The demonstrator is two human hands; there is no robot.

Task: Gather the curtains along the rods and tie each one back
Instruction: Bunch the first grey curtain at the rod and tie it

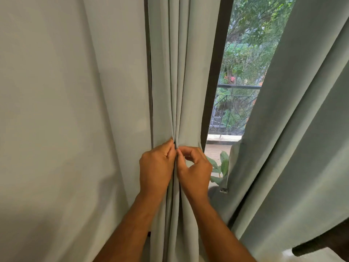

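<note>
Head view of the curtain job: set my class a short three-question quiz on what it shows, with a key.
1. True or false: both hands have a grip on the same gathered pale grey-green fabric curtain.
2. Which hand pinches a fold between thumb and fingertips? A) left hand B) right hand
3. Fill in: through the gap, beyond the dark window frame, stands a dark metal ______ before green trees.

Key
1. True
2. B; the left hand's fingertips are hidden in the folds.
3. railing
</note>
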